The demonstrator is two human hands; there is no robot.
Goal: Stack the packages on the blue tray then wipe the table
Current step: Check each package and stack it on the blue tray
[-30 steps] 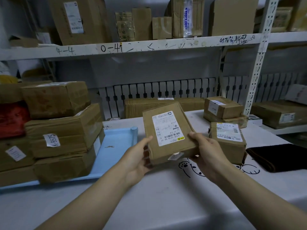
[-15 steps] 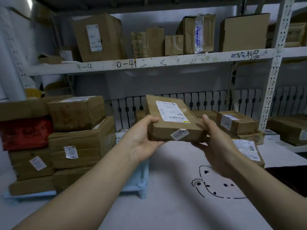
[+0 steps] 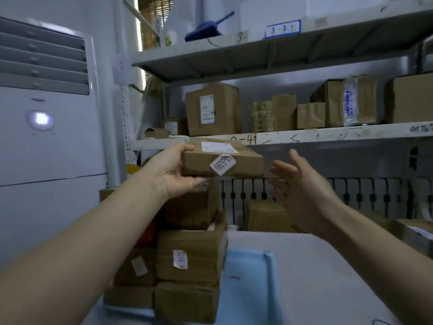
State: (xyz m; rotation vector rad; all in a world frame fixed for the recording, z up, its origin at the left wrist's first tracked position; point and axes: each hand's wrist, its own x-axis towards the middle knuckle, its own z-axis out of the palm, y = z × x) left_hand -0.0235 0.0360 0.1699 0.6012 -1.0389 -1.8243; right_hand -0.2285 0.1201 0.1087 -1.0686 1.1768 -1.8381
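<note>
Left hand (image 3: pixel 174 171) gripping flat brown package (image 3: pixel 222 160) above stacked boxes (image 3: pixel 191 252) on blue tray (image 3: pixel 248 289); right hand (image 3: pixel 302 186) just right of it, fingers spread, holding nothing

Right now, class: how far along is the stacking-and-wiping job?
Done: several boxes already stand stacked on the blue tray. In hand: the left hand holds a flat package above the stack, while the right hand is open beside it. Left: setting it down; a box at the right edge looks unstacked; no cloth in view, wiping not begun.
</note>
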